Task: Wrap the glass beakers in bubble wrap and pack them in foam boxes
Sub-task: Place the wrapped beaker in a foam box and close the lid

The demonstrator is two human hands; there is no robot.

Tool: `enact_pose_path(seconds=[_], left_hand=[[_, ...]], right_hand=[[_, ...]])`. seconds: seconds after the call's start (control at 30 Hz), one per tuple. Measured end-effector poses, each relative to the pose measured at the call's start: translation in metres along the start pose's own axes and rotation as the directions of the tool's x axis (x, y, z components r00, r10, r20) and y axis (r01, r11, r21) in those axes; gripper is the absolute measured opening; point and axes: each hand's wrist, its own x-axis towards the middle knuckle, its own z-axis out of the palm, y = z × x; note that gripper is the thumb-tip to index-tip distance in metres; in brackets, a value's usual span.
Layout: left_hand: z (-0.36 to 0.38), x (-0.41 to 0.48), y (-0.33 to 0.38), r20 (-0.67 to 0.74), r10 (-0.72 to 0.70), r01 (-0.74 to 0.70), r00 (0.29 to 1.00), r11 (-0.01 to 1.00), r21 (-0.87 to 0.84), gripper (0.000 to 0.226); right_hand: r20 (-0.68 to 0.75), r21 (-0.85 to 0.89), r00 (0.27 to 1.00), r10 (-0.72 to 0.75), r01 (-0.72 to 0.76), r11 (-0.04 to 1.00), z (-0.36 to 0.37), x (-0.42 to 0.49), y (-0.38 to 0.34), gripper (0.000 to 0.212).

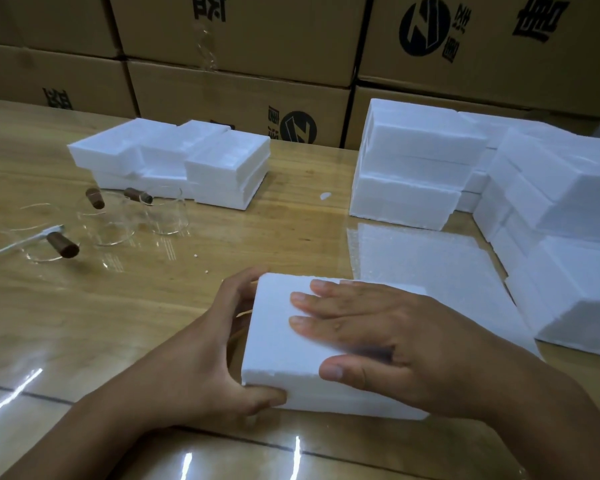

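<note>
Foam box (278, 344), contents hidden: left hand (212, 351) curled round its end, right hand (399, 341) flat on top, fingers straight.

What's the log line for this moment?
foam box: on table; left hand: grips its left side; right hand: fingers flat on top; beakers: bare, far left; bubble wrap: right of box

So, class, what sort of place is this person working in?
Probably a packing room or warehouse: printed cardboard cartons are stacked behind the wooden table, which holds piles of foam boxes and glass beakers.
</note>
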Motion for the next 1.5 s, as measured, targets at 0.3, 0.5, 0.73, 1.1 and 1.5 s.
enact_pose_path(seconds=[0.3, 0.5, 0.73, 1.1, 1.5], left_hand=[[-0.011, 0.014, 0.076, -0.273, 0.141, -0.111, 0.952, 0.986, 0.124, 0.072], [0.029, 0.060, 0.111, -0.040, 0.096, -0.068, 0.995, 0.891, 0.449, 0.062], [0.040, 0.061, 0.102, 0.052, -0.016, -0.010, 0.999, 0.885, 0.465, 0.071], [0.041, 0.066, 0.092, 0.049, 0.038, -0.056, 0.998, 0.895, 0.442, 0.068], [0.024, 0.069, 0.095, -0.244, 0.076, -0.078, 0.967, 0.997, 0.001, 0.034]], right_hand=[[-0.011, 0.003, 0.999, -0.038, 0.038, 0.999, -0.002, 0.000, 0.001, 0.045], [-0.043, 0.116, 0.999, 0.030, -0.025, 0.993, -0.006, -0.001, -0.006, 0.028], [-0.057, 0.162, 0.997, 0.048, -0.038, 0.986, -0.003, -0.002, -0.005, 0.033], [-0.079, 0.174, 0.993, 0.084, -0.069, 0.982, 0.000, -0.003, -0.002, 0.027], [-0.201, 0.510, 0.965, 0.169, -0.044, 0.859, -0.019, -0.006, 0.010, 0.033]])
